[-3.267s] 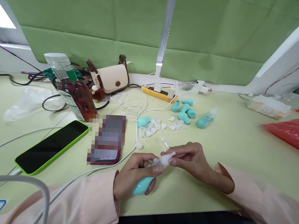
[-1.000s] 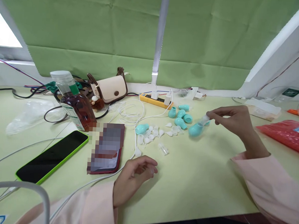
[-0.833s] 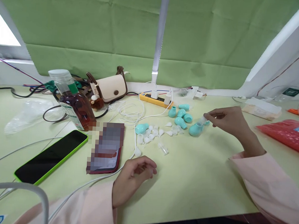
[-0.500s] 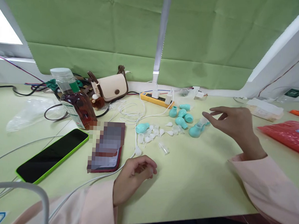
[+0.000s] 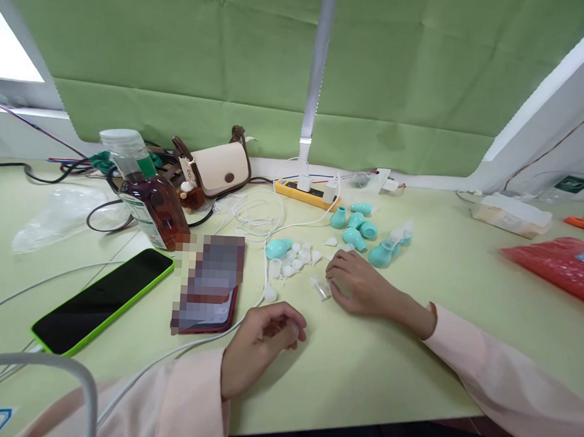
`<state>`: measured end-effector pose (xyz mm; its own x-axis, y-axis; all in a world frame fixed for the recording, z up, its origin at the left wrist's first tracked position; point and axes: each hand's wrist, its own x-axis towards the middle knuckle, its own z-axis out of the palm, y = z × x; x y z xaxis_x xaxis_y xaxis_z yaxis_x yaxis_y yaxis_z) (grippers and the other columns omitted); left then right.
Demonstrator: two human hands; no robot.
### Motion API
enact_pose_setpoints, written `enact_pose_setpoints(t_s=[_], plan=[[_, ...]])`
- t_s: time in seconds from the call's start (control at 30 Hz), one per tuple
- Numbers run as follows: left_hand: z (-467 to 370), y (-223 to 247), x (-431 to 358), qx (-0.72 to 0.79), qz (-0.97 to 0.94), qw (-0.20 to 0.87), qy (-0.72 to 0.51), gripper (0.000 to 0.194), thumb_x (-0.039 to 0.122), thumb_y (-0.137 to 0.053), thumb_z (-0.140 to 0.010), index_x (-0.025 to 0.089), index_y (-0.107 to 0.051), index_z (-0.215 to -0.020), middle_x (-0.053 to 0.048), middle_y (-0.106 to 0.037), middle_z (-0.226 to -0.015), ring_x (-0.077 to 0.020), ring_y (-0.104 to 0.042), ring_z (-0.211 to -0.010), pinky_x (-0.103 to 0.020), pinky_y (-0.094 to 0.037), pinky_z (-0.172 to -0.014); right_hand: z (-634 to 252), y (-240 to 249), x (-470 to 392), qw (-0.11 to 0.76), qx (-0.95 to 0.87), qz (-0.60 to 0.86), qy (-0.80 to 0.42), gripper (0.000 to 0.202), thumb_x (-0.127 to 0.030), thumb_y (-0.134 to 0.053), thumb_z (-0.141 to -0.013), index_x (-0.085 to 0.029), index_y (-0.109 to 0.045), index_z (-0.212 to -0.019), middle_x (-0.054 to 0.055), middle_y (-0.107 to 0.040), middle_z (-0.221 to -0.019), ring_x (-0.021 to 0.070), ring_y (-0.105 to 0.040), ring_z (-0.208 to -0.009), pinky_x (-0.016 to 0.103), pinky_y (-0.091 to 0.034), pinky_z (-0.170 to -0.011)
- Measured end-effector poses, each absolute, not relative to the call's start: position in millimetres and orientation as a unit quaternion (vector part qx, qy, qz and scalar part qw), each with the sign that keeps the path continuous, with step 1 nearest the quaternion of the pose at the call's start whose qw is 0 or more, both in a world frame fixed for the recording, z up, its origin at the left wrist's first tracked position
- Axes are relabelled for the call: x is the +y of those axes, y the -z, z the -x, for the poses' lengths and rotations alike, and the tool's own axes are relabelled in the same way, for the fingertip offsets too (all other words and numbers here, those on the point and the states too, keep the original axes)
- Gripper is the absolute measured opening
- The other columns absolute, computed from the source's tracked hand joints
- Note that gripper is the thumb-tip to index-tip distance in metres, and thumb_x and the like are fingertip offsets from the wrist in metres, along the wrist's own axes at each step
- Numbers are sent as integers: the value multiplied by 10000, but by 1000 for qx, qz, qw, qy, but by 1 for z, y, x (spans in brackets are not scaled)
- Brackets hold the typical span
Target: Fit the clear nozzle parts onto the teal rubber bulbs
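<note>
Left hand (image 5: 263, 347): over the near middle of the table (image 5: 411, 368), fingers loosely curled and the thumb apart from them, with nothing in its grasp that I can see.
Right hand (image 5: 361, 284): low over the table, back upward, fingers bent beside the white bits; from here I cannot tell whether the fingertips pinch anything.
Clear tube (image 5: 320, 288): on its side just left of the right thumb, though I cannot make out whether they touch. It looks like thin, smooth plastic, probably light and apt to roll; I would take it gently around the middle.
White bits (image 5: 297, 256): a loose scatter beyond the tube, left of the right fingers and partly hidden by them. They seem light and easily knocked about, best lifted singly by the rim.
Teal bulbs (image 5: 354, 239): five grouped beyond the right hand, another alone left of the white bits. They look soft and rather slippery; the neck should give a surer hold than the round belly.
Topped bulbs (image 5: 381, 254): to the right of that group, lying close together with pale, see-through tops.
Phones (image 5: 104, 303): two, at the left.
Bottle (image 5: 150, 201): farther left, beside a bag (image 5: 221, 168).
</note>
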<state>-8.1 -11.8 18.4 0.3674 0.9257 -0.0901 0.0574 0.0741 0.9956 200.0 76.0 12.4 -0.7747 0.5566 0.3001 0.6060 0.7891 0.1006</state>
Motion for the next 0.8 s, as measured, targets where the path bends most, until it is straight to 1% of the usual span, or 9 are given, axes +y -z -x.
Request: enact_pose_setpoints(t_s=[0.07,0.13,0.2,0.27,0.37,0.53,0.7,0.8], plan=[[8,-18,-12,431,-574,594,-364,140,231,-466,-748,117,-547,-741,-54,-575,-694,-120,-475,-621,-254,-386,-622,-199,-15,73,127,-941,313,33,132,-144,-476,-690,-124,-570,-780,74,-556,-754,178,-471,-749,312,-383,-645],[8,-18,-12,432,-575,592,-363,142,231,-460,-752,119,-545,-738,-52,-574,-689,-119,-473,-619,-255,-384,-623,-198,-17,71,134,-940,313,-14,188,-159,-492,-686,-128,-567,-855,71,-541,-781,165,-472,-749,298,-387,-648],[8,-18,-11,434,-576,591,-360,143,233,-458,-753,119,-544,-738,-52,-574,-688,-120,-474,-618,-257,-384,-624,-198,-18,70,146,-937,314,-47,218,-187,-495,-706,-138,-564,-907,71,-530,-800,156,-475,-751,289,-392,-655],[8,-19,-11,437,-575,592,-358,144,235,-461,-750,118,-543,-734,-53,-574,-685,-121,-474,-615,-259,-385,-624,-198,-17,71,153,-934,315,-71,208,-215,-490,-729,-150,-572,-909,68,-525,-797,148,-480,-741,281,-396,-655],[7,-19,-9,440,-572,592,-358,142,234,-465,-746,116,-542,-730,-53,-573,-680,-120,-475,-611,-258,-387,-622,-198,-16,72,159,-932,314,-89,178,-230,-487,-744,-159,-591,-871,60,-525,-775,141,-488,-720,272,-397,-647],[7,-18,-9,438,-575,591,-358,140,235,-466,-746,121,-547,-738,-49,-575,-680,-120,-479,-617,-250,-388,-621,-196,-14,70,175,-929,308,-106,196,-236,-499,-742,-165,-582,-906,45,-544,-740,135,-493,-699,264,-395,-641],[8,-20,-10,435,-568,597,-362,139,237,-472,-742,122,-550,-726,-46,-571,-668,-118,-475,-607,-245,-390,-614,-191,-13,65,193,-930,297,-103,186,-250,-492,-748,-160,-571,-890,38,-550,-708,137,-489,-686,277,-395,-651],[7,-22,-10,436,-566,597,-364,138,239,-479,-736,125,-554,-717,-42,-568,-655,-117,-475,-595,-245,-390,-607,-188,-14,61,209,-922,307,-114,246,-225,-503,-726,-146,-525,-958,34,-546,-722,132,-489,-691,279,-401,-666]])
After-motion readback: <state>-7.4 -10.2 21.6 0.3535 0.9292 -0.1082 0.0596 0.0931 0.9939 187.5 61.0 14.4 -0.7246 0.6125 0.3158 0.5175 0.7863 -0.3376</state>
